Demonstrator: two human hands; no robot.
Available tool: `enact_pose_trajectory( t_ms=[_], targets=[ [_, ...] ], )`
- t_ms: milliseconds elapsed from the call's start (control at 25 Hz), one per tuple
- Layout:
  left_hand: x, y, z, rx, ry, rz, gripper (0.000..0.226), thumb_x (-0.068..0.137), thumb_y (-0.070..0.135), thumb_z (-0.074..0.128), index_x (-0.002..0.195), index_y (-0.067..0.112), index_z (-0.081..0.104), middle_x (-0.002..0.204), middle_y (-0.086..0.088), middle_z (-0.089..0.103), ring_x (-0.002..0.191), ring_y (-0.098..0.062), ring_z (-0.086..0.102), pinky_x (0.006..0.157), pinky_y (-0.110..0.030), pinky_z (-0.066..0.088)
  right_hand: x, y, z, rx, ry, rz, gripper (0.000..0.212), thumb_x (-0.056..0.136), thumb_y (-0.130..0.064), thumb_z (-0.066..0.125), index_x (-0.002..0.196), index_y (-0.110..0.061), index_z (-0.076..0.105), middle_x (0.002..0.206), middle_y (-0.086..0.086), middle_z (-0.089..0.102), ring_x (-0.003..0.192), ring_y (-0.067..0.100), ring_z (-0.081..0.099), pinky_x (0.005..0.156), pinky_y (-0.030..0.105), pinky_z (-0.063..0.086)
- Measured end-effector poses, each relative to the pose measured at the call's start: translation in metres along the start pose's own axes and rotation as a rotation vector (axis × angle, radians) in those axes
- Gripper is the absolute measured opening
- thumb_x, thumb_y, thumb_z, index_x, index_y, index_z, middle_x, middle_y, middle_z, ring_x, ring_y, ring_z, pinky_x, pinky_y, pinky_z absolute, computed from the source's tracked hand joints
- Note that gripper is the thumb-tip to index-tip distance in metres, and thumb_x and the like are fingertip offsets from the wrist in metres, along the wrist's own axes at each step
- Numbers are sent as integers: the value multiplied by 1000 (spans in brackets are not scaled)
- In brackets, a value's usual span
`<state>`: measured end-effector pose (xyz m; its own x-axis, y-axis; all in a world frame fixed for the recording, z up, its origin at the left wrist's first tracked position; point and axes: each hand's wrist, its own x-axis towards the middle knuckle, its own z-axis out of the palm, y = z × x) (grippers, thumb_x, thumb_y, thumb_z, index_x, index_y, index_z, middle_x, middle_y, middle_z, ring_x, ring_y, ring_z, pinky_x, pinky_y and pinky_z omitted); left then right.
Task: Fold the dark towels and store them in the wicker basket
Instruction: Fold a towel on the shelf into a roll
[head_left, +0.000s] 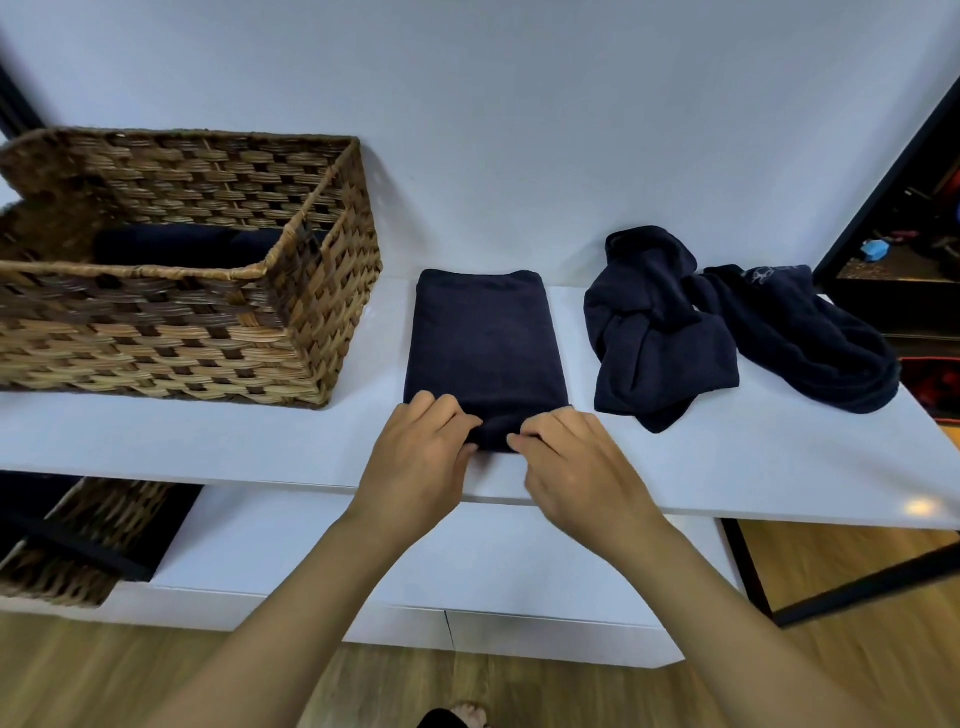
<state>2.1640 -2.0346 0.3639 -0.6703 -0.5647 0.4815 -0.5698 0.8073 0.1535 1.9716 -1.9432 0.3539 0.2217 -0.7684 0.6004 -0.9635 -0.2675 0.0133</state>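
Observation:
A dark navy towel, folded into a narrow rectangle, lies on the white shelf in the middle. My left hand and my right hand both pinch its near edge, fingers closed on the cloth. Left of it stands the wicker basket, with dark folded towels lying inside. Two crumpled dark towels sit to the right: one bunched, the other stretched toward the shelf's right end.
A white wall rises directly behind the shelf. Below, a lower white surface holds a second wicker basket at the left. A black frame and dark shelving stand at the right. Wooden floor lies underneath.

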Motion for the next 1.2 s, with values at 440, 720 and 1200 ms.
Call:
enact_pose_trajectory(
  t_ms=[440,720,1200],
  targets=[
    [-3,-7,-6,-69,-77,-32,29,92,23,70,120,17,69,104,6,58,91,-16,48,77,-28,46,6,-1,-2,1,-91,229,36,87,-33,73,115,-10,70,99,2,63,84,26,53,71,38,48],
    [-11,-7,-4,-82,-13,-71,25,96,30,62,113,13,70,99,3,62,87,-19,53,73,-33,50,9,1,-2,-41,-96,252,28,92,-41,59,88,-14,63,84,-2,55,76,23,48,67,35,41],
    [44,8,-19,74,-263,-328,11,104,34,47,100,23,47,92,7,55,85,-21,51,74,-35,35,48,11,0,-167,-346,458,31,100,-43,45,84,-17,52,84,-2,45,80,23,36,74,36,23]
  ],
)
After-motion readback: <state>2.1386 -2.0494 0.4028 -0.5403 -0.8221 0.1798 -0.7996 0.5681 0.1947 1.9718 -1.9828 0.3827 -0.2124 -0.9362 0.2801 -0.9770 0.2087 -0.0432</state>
